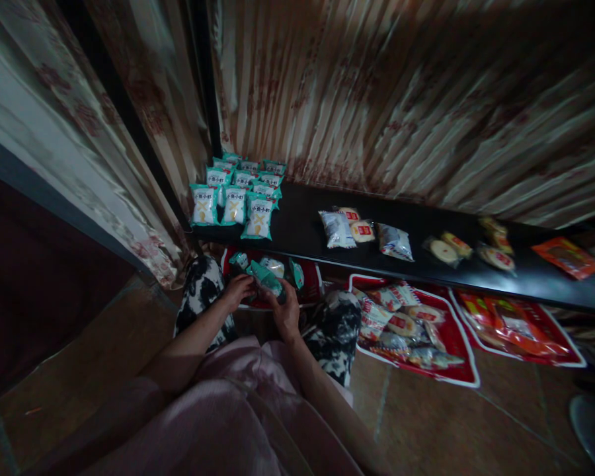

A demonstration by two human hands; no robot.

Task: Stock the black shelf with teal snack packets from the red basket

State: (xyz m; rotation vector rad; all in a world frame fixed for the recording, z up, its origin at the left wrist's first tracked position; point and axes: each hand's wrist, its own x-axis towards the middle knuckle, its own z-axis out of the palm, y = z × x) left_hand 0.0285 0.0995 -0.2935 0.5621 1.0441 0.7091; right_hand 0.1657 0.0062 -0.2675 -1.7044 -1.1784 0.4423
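Note:
Above a red basket (313,281) between my knees, a teal snack bag (266,276) is held between my two hands. My right hand (286,309) is closed around the bag's right and lower side. My left hand (240,291) has its fingers curled at the bag's left edge; its fingertips are partly hidden. More teal and clear packets (272,266) lie in the basket behind the held bag. On the black shelf (297,225) just beyond, several teal-and-white snack bags (259,217) stand upright in close rows at the left end.
Farther right on the shelf lie silver-white bags (338,229), round wrapped crackers (444,251) and an orange packet (568,256). Below stand a red basket of mixed snacks (463,344) and another holding orange packets (518,327). A patterned curtain (377,99) hangs behind.

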